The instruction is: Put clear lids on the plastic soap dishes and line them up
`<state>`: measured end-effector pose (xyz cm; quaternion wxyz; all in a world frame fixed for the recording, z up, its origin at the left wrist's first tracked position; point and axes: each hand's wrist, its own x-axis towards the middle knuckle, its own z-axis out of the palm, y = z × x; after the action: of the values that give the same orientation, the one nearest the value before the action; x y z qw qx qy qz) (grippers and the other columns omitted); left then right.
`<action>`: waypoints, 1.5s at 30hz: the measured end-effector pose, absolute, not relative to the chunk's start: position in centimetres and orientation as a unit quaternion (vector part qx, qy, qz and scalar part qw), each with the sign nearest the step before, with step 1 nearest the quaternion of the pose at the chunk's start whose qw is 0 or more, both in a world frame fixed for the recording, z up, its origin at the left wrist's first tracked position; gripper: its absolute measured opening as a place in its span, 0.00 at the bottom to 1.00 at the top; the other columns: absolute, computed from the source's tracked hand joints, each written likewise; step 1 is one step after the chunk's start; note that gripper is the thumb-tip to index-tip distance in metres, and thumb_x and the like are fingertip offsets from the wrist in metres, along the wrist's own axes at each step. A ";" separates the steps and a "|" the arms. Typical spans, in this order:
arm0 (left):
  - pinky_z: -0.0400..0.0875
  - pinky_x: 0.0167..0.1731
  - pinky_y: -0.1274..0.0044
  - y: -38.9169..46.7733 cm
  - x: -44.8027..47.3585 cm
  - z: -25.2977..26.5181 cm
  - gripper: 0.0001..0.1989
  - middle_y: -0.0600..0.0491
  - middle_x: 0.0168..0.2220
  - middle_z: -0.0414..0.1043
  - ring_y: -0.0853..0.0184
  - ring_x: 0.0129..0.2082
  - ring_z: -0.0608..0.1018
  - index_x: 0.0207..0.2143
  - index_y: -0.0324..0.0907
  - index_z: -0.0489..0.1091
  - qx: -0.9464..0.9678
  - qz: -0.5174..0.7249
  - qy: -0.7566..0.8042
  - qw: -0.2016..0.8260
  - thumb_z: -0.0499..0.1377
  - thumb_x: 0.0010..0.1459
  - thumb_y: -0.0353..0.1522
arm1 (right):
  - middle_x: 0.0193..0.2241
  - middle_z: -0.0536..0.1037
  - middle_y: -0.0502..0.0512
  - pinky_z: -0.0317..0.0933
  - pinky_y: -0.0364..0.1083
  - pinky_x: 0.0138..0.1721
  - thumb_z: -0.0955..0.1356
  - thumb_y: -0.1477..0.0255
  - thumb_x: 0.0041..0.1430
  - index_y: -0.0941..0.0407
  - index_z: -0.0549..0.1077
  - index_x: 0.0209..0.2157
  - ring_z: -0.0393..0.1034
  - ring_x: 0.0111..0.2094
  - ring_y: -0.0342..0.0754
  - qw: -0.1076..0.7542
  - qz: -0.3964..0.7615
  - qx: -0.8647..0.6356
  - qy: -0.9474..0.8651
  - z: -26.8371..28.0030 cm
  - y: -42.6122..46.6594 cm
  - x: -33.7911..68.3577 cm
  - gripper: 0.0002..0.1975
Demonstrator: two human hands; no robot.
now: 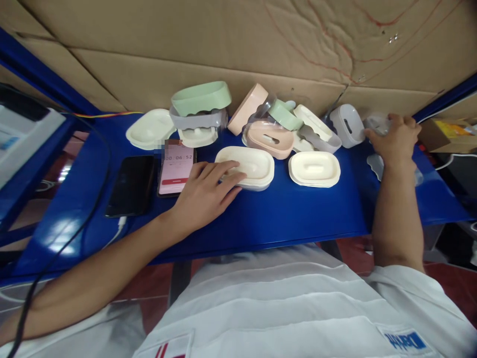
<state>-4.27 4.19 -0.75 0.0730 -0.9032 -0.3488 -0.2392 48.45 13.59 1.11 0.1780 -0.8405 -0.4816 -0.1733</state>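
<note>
left hand (206,191) flat, fingers spread on cream dish (246,166), pinning it to counter (290,214) | right hand (395,139) curled round clear piece (375,123) right of dish, by white holder (347,125) | timer phone (177,166) just left of dish, screen up to read | spare dishes heaped behind dish

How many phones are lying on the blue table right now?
2. A dark-screened phone lies at the left with a cable plugged in; a phone showing a pink timer screen lies beside it, just left of the left hand.
</note>
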 end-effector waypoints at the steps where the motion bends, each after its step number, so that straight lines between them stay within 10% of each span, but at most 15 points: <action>1: 0.73 0.50 0.61 4.2 -4.3 -0.7 0.09 0.43 0.59 0.78 0.53 0.50 0.83 0.53 0.44 0.76 -0.903 -0.254 -0.342 0.056 0.60 0.74 0.32 | 0.65 0.70 0.80 0.56 0.60 0.59 0.80 0.64 0.58 0.60 0.72 0.68 0.61 0.66 0.67 0.176 -0.169 -0.841 -0.483 0.9 13.9 48.5 0.39; 7: 0.75 0.53 0.66 4.1 -4.4 0.1 0.06 0.46 0.53 0.79 0.59 0.52 0.82 0.49 0.43 0.75 -0.872 -0.335 -0.343 -0.097 0.62 0.73 0.33 | 0.62 0.72 0.83 0.53 0.58 0.61 0.79 0.69 0.60 0.67 0.72 0.66 0.63 0.65 0.63 0.178 -0.168 -0.828 -0.504 0.1 16.2 48.8 0.36; 16: 0.74 0.47 0.67 3.2 -4.4 1.0 0.08 0.48 0.50 0.83 0.59 0.49 0.84 0.51 0.44 0.72 -0.873 -0.388 -0.296 0.030 0.63 0.71 0.30 | 0.62 0.73 0.86 0.57 0.64 0.58 0.78 0.68 0.61 0.67 0.73 0.65 0.67 0.64 0.68 0.204 -0.161 -0.837 -0.481 0.6 16.1 46.7 0.34; 22: 0.73 0.40 0.72 0.2 -2.8 1.1 0.04 0.49 0.46 0.84 0.65 0.41 0.83 0.45 0.40 0.76 -0.957 -0.264 -0.050 0.109 0.60 0.73 0.28 | 0.47 0.85 0.67 0.68 0.52 0.52 0.63 0.67 0.79 0.58 0.81 0.53 0.80 0.49 0.53 0.388 -0.140 -0.508 -0.756 4.6 8.9 38.1 0.18; 29: 0.75 0.37 0.73 -1.0 -2.2 -0.4 0.05 0.48 0.40 0.81 0.65 0.38 0.82 0.46 0.38 0.76 -0.980 -0.186 -0.023 0.068 0.60 0.73 0.26 | 0.57 0.83 0.61 0.66 0.56 0.61 0.68 0.72 0.75 0.56 0.77 0.60 0.77 0.59 0.55 0.236 -0.036 -0.225 -0.945 2.9 2.7 26.5 0.15; 45: 0.78 0.41 0.74 0.4 -2.7 -0.9 0.05 0.49 0.43 0.82 0.66 0.39 0.83 0.45 0.41 0.76 -0.967 -0.244 -0.075 -0.016 0.60 0.74 0.30 | 0.46 0.86 0.56 0.69 0.55 0.52 0.69 0.68 0.74 0.51 0.81 0.51 0.80 0.49 0.55 0.295 -0.057 -0.313 -0.901 1.7 4.6 28.5 0.09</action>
<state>-2.74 0.41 -0.89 -0.0164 -0.9668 -0.0749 -0.2439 28.47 4.61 1.67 0.2954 -0.3132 -0.9008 -0.0566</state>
